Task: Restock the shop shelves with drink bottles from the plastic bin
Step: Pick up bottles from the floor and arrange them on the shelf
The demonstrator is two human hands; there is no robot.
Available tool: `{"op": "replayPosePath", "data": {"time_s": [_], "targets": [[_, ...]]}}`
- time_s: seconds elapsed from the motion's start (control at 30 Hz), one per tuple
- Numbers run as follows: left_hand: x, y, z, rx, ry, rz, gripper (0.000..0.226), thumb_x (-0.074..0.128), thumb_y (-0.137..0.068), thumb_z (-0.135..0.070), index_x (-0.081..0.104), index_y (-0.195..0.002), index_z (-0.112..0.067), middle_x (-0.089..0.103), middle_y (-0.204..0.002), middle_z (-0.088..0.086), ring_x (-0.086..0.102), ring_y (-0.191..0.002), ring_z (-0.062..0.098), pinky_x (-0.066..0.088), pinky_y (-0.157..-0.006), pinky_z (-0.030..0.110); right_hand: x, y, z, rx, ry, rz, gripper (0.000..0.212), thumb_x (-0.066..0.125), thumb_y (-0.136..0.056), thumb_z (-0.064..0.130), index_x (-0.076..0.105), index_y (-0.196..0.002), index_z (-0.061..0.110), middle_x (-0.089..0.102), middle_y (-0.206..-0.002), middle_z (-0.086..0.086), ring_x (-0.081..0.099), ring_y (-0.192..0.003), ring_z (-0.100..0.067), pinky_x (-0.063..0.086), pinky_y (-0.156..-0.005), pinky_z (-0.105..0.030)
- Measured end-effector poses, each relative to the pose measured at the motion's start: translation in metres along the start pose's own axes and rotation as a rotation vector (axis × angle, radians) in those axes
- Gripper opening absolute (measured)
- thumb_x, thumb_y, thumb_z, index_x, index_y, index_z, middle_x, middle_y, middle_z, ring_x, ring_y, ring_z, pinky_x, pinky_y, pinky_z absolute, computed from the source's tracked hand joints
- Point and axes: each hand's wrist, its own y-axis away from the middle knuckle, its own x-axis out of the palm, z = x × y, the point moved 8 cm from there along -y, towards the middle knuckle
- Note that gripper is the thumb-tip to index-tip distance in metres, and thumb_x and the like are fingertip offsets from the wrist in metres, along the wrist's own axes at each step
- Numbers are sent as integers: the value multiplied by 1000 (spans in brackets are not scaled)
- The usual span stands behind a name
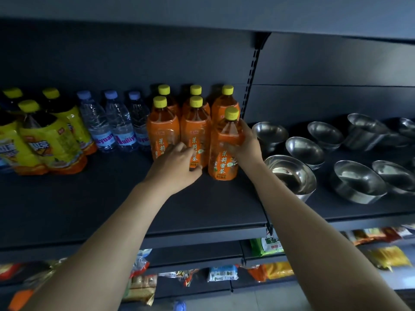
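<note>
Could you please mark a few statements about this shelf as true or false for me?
1. The right hand grips the front-right tea bottle. True.
2. The water bottles have yellow caps. False: their caps are pale blue.
3. Steel bowls stand right of the front-right tea bottle. True.
4. The left hand holds a water bottle. False: it grips the middle tea bottle.

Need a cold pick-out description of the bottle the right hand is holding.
On the dark shelf, find the orange tea bottles between the water bottles and the steel bowls. The bottle is the rightmost, gripped by the right hand; it alone stands forward of the others, nearest the shelf's front edge.
</note>
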Motion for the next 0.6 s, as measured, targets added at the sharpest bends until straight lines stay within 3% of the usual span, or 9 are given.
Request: {"op": "replayPosePath", "data": {"time_s": [0.17,0.6], "targets": [[4,1,3,-6,4,2,39,49,-91,-41,51,-120,-15,45,-126,1,42,-119,20,41,-86,32,-6,-1,5,-21,73,-39,83,76,-72,35,34,-143,30,49,-138,1,50,-124,-23,48,-97,-46],[10,-8,17,-2,-8,-11,39,52,-89,-40,53,-117,-14,48,-123,2,44,-117,20,43,-88,34,-13,-30,-1,-53,52,-23,81,77,-72,30,36,-143,29,51,-136,-1,53,-119,-21,48,-97,-43]]}}
